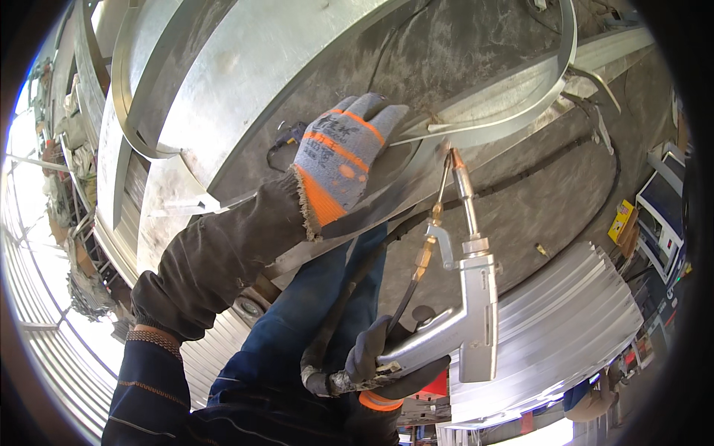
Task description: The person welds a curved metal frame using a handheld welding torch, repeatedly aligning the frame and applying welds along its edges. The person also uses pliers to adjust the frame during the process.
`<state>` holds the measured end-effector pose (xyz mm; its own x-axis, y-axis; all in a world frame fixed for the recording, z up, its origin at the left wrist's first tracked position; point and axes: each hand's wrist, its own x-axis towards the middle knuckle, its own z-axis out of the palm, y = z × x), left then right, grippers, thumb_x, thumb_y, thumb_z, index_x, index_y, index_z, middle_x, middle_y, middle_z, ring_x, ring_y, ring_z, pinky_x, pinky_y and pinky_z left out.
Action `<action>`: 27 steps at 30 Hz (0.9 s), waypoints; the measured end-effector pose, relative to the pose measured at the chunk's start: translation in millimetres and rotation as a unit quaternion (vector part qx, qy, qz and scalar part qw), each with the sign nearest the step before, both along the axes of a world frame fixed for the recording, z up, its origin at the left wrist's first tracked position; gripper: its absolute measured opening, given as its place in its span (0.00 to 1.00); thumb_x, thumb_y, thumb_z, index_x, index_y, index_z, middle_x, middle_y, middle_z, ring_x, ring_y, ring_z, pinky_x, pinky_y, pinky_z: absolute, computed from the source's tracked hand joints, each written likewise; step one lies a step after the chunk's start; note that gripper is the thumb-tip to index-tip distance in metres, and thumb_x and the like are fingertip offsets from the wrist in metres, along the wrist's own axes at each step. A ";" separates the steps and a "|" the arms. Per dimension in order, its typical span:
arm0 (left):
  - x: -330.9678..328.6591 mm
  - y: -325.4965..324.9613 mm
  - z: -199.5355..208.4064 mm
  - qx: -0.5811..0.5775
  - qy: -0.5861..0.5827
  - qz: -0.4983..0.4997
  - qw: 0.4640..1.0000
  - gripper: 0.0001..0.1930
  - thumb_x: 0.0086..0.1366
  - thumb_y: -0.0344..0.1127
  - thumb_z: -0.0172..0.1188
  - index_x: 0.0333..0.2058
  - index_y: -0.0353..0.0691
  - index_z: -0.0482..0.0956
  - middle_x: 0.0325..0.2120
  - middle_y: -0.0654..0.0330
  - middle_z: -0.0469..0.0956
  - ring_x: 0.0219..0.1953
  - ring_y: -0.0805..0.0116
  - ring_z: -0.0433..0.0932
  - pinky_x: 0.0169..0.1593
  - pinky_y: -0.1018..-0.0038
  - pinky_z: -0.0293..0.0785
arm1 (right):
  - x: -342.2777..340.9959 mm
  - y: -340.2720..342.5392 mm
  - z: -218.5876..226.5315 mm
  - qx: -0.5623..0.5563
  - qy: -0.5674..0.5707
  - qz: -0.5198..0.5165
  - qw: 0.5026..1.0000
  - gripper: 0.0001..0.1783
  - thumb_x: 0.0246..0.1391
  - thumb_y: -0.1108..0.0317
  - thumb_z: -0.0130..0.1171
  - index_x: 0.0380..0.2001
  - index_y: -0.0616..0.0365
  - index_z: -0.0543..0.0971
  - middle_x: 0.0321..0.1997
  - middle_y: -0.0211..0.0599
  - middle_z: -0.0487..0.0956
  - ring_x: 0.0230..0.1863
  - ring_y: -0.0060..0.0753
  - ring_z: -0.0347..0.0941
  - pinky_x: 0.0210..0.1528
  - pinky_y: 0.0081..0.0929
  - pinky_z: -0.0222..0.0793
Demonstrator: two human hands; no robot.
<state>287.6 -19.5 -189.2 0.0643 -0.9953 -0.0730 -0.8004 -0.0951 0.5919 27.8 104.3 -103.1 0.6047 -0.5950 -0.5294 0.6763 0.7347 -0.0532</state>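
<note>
Silver, pistol-shaped metal torch fills my wrapped right hand, six o'clock; my half-curled left hand, eleven, hold unclear: slipping could shift the curved grey metal strip.

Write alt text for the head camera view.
A gloved right hand holds a silver pistol-shaped torch, its tip close to a curved metal strip. The left hand, gloved in grey and orange, is left of the tip; ribbed metal lies at lower right.

From here, dark print runs across the back of the grey-and-orange left work glove, too blurred to read.
</note>
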 end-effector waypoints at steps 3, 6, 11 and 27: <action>2.9 -5.2 1.9 0.074 0.031 -0.018 0.997 0.25 0.61 0.30 0.59 0.58 0.38 0.75 0.47 0.47 0.77 0.50 0.46 0.79 0.53 0.58 0.77 | 4.3 -0.7 -0.3 -0.009 0.013 0.024 1.000 0.49 0.55 0.18 0.48 0.70 0.38 0.68 0.35 0.52 0.72 0.21 0.43 0.75 0.21 0.40 0.72; 4.8 -7.6 6.1 0.096 0.062 -0.030 0.993 0.23 0.61 0.30 0.59 0.56 0.38 0.76 0.44 0.47 0.78 0.49 0.46 0.80 0.51 0.58 0.78 | 12.4 -6.9 2.8 0.015 0.024 0.014 0.999 0.51 0.52 0.15 0.48 0.65 0.42 0.70 0.33 0.50 0.73 0.22 0.41 0.74 0.22 0.38 0.71; 7.5 -12.0 7.3 0.102 0.043 -0.044 0.993 0.20 0.60 0.30 0.58 0.52 0.37 0.76 0.42 0.48 0.79 0.48 0.46 0.80 0.49 0.58 0.77 | 29.6 -9.3 20.4 0.154 0.032 -0.104 0.982 0.63 0.41 0.09 0.49 0.50 0.68 0.74 0.29 0.53 0.79 0.25 0.42 0.76 0.27 0.34 0.72; 28.1 -33.1 19.9 0.269 0.068 -0.144 0.950 0.31 0.63 0.34 0.60 0.66 0.36 0.69 0.55 0.49 0.76 0.54 0.55 0.78 0.57 0.65 0.76 | 19.3 0.5 7.8 0.092 -0.010 -0.068 0.993 0.50 0.57 0.16 0.40 0.69 0.41 0.69 0.37 0.50 0.71 0.24 0.44 0.73 0.26 0.43 0.69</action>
<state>315.7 -52.6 -169.3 -0.2521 -0.7863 -0.5641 -0.7583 -0.2016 0.6200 47.0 104.8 -95.3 0.5366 -0.5655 -0.6262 0.7693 0.6328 0.0877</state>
